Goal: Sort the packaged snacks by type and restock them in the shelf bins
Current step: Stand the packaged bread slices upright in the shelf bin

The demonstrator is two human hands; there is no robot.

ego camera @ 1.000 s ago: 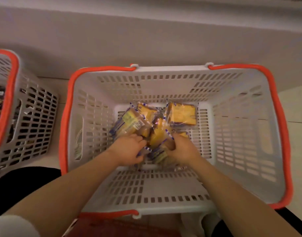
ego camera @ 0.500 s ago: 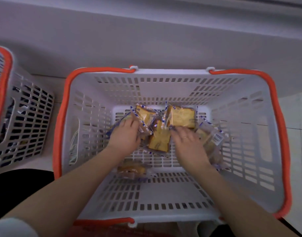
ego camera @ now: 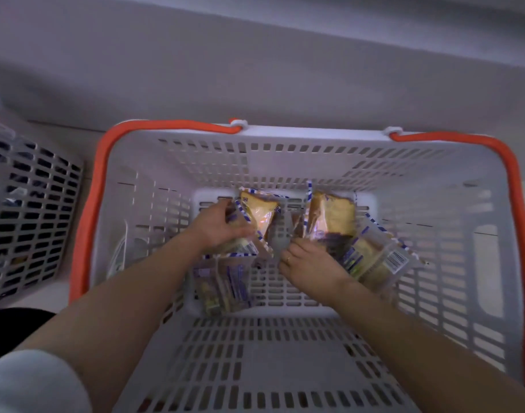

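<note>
One camera only, on my head, looking steeply down and a bit forward into the white basket (ego camera: 285, 156) right below me. It sits close, so the basket fills most of the wide-angle view. My forearms come up from the bottom edge, a wall along the top.

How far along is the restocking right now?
Early. Nothing visibly shelved; no shelf bins in view. Both hands are in the white basket: left hand grips a cake packet, right hand reaches among others. Several packets, like the barcode one, remain.
</note>
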